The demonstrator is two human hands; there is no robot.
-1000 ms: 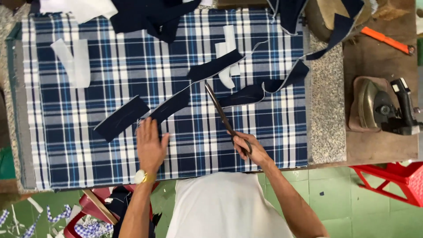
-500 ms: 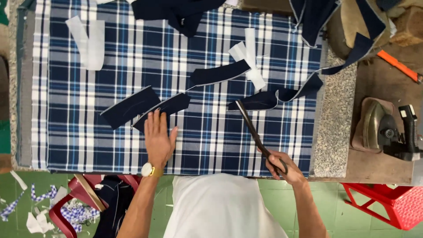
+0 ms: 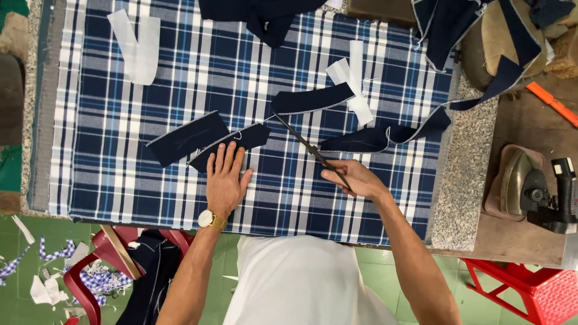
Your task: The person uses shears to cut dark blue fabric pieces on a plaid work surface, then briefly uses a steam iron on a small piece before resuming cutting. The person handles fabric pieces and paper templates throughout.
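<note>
- While the left hand point(image 3: 226, 180) lies flat with fingers spread on the plaid cloth point(image 3: 120, 174) near the centre of the frame, its fingertips touch the lower edge of a small navy fabric piece point(image 3: 232, 143).
- The right hand point(image 3: 355, 179), right of centre, is closed around the handles of long scissors point(image 3: 307, 146), whose blades point up-left toward a curved navy strip point(image 3: 310, 99).
- A second navy piece point(image 3: 186, 137) lies just left of the first.
- The scissor handles are hidden inside the fist; whether the blades are parted is hard to tell.
- The iron point(image 3: 530, 189) sits on the counter point(image 3: 460, 192) at the right edge.
</note>
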